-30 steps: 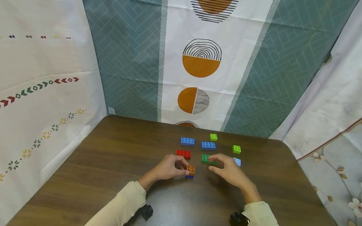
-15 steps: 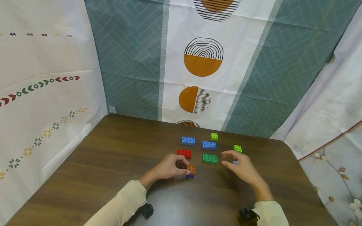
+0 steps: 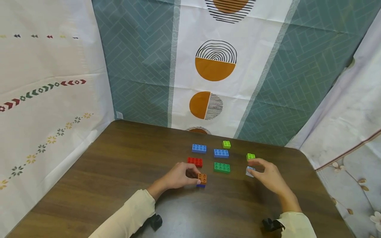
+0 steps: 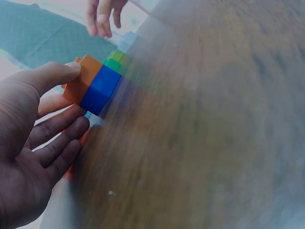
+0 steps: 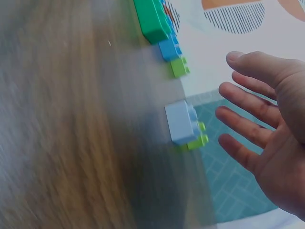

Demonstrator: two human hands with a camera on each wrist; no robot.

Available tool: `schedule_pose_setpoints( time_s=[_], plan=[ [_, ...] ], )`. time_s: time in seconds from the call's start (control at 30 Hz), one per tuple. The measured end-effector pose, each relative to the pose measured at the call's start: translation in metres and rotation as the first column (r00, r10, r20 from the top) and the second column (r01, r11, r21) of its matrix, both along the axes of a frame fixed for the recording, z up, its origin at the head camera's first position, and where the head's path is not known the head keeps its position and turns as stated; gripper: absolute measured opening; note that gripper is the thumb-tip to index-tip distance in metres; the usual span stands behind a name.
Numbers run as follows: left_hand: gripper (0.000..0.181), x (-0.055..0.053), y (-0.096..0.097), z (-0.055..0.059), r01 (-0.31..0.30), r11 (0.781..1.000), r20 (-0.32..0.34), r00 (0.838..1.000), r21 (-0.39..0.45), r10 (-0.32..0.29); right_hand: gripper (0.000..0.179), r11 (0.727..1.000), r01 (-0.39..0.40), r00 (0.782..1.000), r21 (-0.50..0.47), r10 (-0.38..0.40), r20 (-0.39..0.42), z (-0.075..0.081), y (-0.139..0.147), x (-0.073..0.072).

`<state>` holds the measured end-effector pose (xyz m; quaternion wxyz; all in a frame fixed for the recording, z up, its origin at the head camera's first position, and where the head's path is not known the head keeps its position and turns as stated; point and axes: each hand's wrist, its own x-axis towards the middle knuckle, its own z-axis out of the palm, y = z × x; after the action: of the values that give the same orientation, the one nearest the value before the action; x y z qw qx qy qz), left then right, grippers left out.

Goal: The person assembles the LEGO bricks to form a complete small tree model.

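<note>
My left hand (image 3: 178, 177) pinches an orange toy brick (image 3: 202, 178) between thumb and index finger. That brick sits on top of a dark blue brick (image 4: 100, 89), and the pair stands on the table. Over on the right, my right hand (image 3: 270, 176) hovers with relaxed, spread fingers near a light blue brick (image 3: 249, 172). In the right wrist view a gap shows between those fingers and the light blue brick (image 5: 181, 122), and the hand holds nothing. The thumb partly covers this brick in the head view.
Behind the hands lie a red brick (image 3: 194, 162), a green brick (image 3: 222, 167), two blue bricks, one at left (image 3: 199, 148) and one at right (image 3: 221, 153), and two lime bricks, one farther back (image 3: 226, 144) and one nearer (image 3: 250, 156). Patterned cloths hang around the brown table (image 3: 134, 148).
My right hand has moved right, from over the green brick to beside the light blue one, uncovering the green brick. The left hand keeps its grip on the orange brick.
</note>
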<state>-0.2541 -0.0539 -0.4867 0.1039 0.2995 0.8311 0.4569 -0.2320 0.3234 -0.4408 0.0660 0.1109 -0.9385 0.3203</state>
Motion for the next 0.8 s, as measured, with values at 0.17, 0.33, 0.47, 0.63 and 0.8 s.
schedule_pose_setpoints(
  time_s=[0.17, 0.33, 0.47, 0.63, 0.8],
  plan=[
    [0.020, 0.000, 0.000, 0.000, 0.001, 1.000, 0.010, 1.000, 0.002, -0.001, 0.039, 0.999, 0.036, 0.999, 0.023, -0.037, 0.015, -0.004, 0.012, -0.002],
    [0.020, 0.000, 0.000, 0.000, 0.000, 1.000, 0.009, 1.000, 0.002, 0.000, 0.036, 0.998, 0.044, 0.999, 0.037, -0.044, 0.015, -0.011, 0.024, -0.004],
    [0.020, 0.000, 0.000, 0.000, 0.000, 1.000, 0.010, 1.000, 0.004, 0.000, 0.036, 0.998, 0.048, 0.997, 0.040, -0.050, 0.062, -0.017, 0.031, -0.007],
    [0.021, 0.000, 0.001, 0.000, 0.002, 1.000, 0.009, 1.000, 0.002, -0.002, 0.038, 0.998, 0.053, 0.991, 0.037, -0.057, 0.124, -0.024, 0.035, -0.007],
    [0.021, 0.000, 0.001, 0.000, 0.001, 1.000, 0.010, 1.000, 0.003, -0.001, 0.039, 0.997, 0.053, 0.987, 0.049, -0.060, 0.150, -0.029, 0.037, -0.010]
  ],
)
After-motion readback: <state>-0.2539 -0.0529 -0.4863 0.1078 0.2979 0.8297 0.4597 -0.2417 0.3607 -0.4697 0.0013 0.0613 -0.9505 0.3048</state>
